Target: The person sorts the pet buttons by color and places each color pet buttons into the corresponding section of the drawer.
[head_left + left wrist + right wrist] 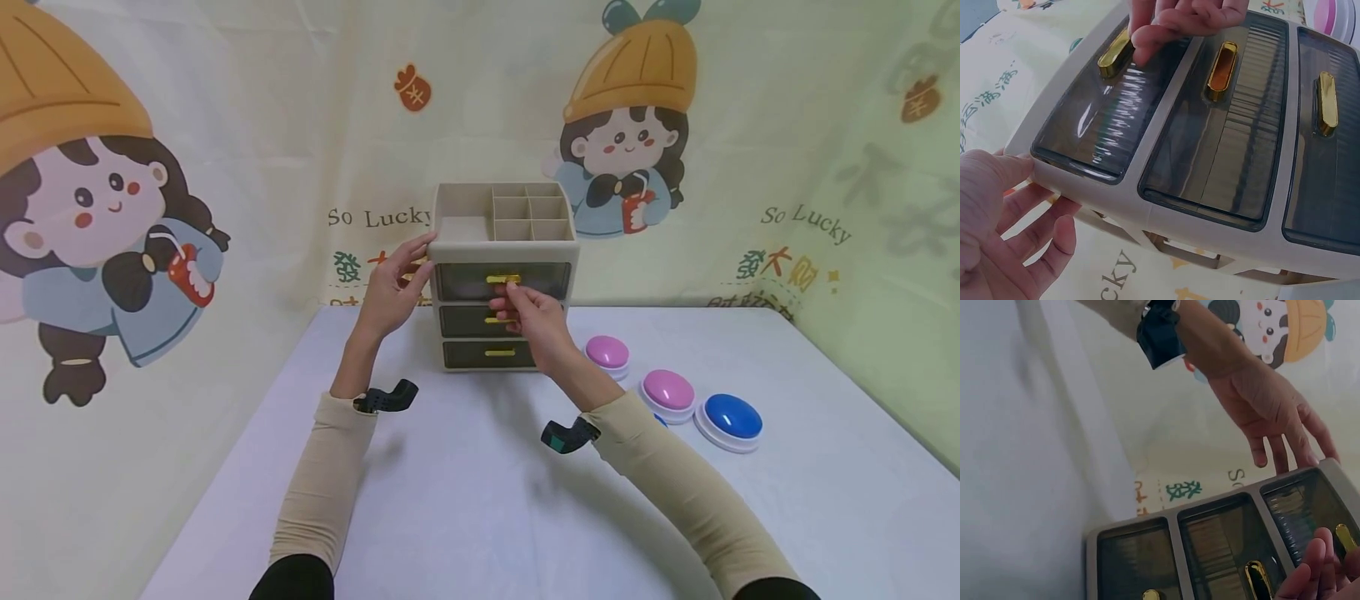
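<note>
A small cream desktop drawer cabinet (573, 267) stands upright, with three dark see-through drawers, each bearing a gold handle. My left hand (392, 287) rests against its left side near the top. In the left wrist view, the left thumb (1013, 170) lies on the front edge and the fingers touch the side. My right hand (543, 329) is at the front, its thumb and forefinger pinching the top drawer's handle (1115, 55). The other right fingers curl in front of the middle drawer (461, 322). All three drawers sit flush with the cabinet front.
Divided open compartments (531, 212) top the cabinet. On the white table (450, 500), to the right, stand two pink push buttons (669, 390) and a blue one (733, 416); another blue one is mostly hidden by the right forearm. A printed cloth (480, 125) hangs behind.
</note>
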Demonstrator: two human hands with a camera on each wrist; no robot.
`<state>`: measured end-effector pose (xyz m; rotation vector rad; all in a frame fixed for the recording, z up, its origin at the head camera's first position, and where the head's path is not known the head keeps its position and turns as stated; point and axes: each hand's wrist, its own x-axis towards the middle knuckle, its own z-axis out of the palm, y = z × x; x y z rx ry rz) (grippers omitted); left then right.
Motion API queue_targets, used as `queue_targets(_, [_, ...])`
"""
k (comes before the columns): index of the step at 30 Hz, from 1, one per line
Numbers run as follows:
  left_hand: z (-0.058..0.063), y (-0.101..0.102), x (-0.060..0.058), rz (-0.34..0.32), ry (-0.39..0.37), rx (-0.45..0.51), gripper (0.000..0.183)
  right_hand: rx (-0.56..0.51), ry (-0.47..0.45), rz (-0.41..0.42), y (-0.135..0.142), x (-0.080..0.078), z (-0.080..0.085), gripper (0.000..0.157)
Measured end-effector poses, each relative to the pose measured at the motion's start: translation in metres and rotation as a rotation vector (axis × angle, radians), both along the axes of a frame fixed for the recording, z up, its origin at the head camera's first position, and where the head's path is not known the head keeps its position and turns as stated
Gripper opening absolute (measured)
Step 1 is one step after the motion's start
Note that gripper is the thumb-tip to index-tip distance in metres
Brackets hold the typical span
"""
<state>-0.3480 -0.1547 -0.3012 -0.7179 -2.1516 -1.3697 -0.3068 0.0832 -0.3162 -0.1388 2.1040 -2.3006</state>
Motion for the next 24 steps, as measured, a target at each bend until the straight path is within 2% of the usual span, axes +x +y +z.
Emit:
queue_targets(5, [0.002,0.002,0.003,0.006,-0.003,0.001,0.045,-0.006,-0.014,-0.010,0.000,-0.002,0.001,0.038])
queue_targets(10, [0.013,0.007,0.020,0.002,-0.013,-0.001,0.044,0.015,-0.029,0.002,0.001,0.002,-0.003,0.039])
queue_targets(14, [0.020,0.009,0.030,0.005,-0.018,0.001,0.044,0.085,0.011,0.004,0.003,0.004,-0.009,0.037])
queue_targets(19, [0.020,0.009,0.030,0.006,-0.022,0.008,0.044,0.165,0.071,-0.028,0.004,0.008,-0.014,0.034])
queue_targets(24, [0.020,0.009,0.030,0.004,-0.023,0.003,0.044,0.182,0.053,-0.032,0.005,0.011,-0.020,0.032])
